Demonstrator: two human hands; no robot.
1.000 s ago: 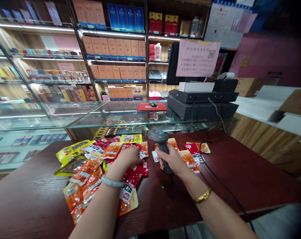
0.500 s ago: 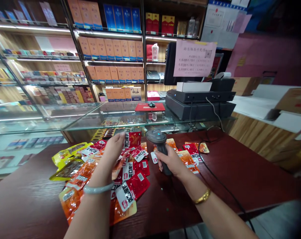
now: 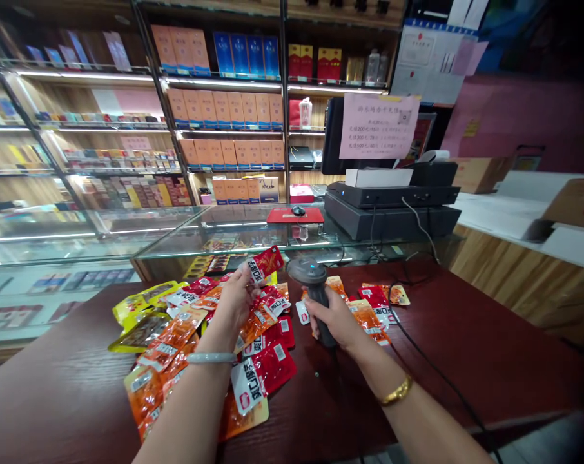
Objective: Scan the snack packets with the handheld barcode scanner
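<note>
Head: dark red counter [image 3: 466, 361], stocked shelves [image 3: 224, 109].

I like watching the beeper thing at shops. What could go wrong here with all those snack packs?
1. The left hand pinches the red pack by one end only, so it might slip.
2. The scanned and unscanned packs look alike in the pile, so one could get beeped twice or missed.
3. The cable from the scanner in the right hand trails across the table and could drag packs off.
</note>
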